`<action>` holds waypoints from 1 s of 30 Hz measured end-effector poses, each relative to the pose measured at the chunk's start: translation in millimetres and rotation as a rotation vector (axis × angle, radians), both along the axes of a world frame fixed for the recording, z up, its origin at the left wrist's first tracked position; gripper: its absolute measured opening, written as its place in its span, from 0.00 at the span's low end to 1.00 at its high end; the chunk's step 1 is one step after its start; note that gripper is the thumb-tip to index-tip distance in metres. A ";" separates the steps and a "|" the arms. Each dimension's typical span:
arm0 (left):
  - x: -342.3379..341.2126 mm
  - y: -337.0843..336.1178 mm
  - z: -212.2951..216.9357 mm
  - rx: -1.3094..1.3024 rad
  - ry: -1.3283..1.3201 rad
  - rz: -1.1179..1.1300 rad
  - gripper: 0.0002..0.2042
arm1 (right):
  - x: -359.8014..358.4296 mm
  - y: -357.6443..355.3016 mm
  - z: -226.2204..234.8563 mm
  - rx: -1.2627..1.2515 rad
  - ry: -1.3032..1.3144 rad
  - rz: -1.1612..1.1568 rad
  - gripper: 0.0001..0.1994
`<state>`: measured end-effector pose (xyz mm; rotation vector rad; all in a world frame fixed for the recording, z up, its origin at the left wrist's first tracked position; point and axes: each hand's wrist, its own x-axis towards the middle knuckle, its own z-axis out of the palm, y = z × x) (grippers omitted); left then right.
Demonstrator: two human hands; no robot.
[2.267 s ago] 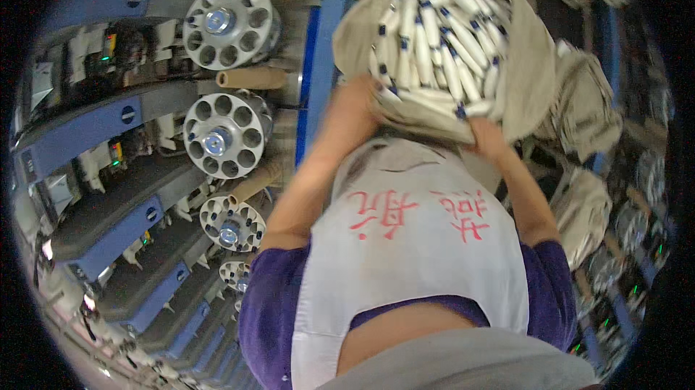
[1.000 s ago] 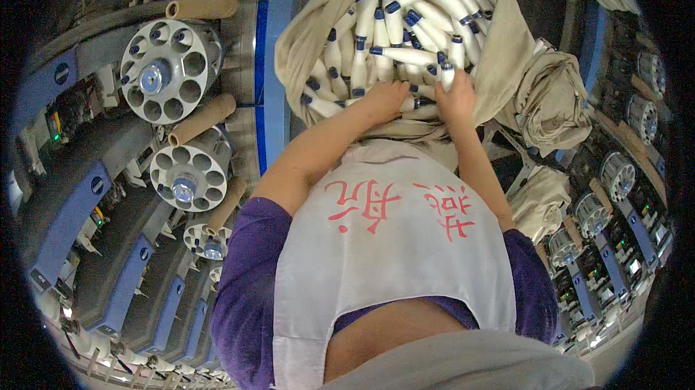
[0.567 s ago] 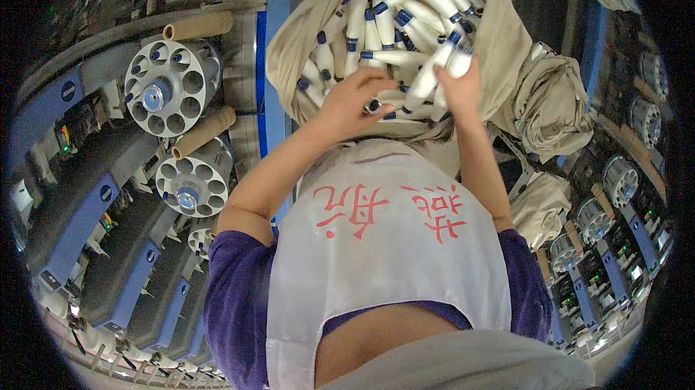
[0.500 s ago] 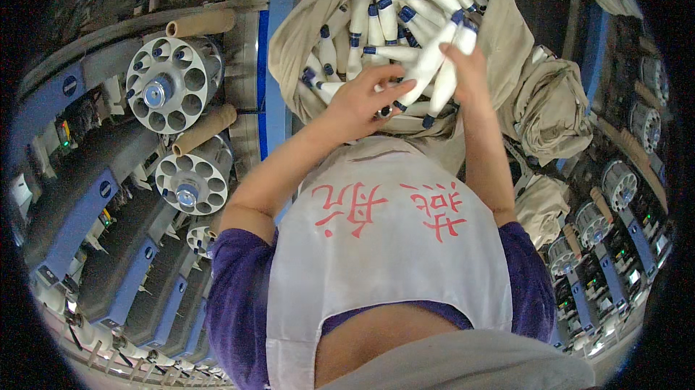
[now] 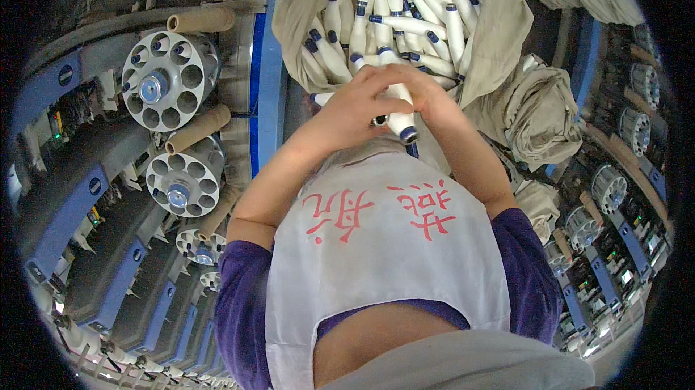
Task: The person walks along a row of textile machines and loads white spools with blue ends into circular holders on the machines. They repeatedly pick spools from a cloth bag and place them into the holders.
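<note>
In front of my apron, a white yarn bobbin with a dark blue end points down toward me. My left hand is closed around it from the left, with a dark ring-like band on one finger. From the right, my right hand curls over its upper part, and the two hands meet there. Another blue tip shows just below, the rest of it hidden. Beyond my hands lies a heap of similar bobbins inside an open beige cloth sack.
Rows of machines with round, holed bobbin magazines stand on the left, with brown paper tubes beside them. A blue rail runs next to the sack. Bundled beige cloth lies to the right, with more magazines beyond.
The bobbins my right hand held up over the sack have come down and toward me. My hands have drawn together over a bobbin, and the view has shifted slightly.
</note>
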<state>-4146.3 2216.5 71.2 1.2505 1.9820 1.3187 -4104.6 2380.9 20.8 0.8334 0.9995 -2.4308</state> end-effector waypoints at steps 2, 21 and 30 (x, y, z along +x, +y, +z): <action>2.0 -2.7 2.5 0.021 0.091 0.039 0.22 | -1.9 1.9 3.6 0.416 0.091 0.195 0.17; 116.1 -208.0 21.8 1.371 -1.201 1.084 0.23 | -63.8 -6.6 126.9 1.593 0.844 0.207 0.20; 25.7 -251.5 82.6 1.537 -0.528 0.493 0.22 | -40.8 -218.9 191.0 0.584 1.321 -0.030 0.21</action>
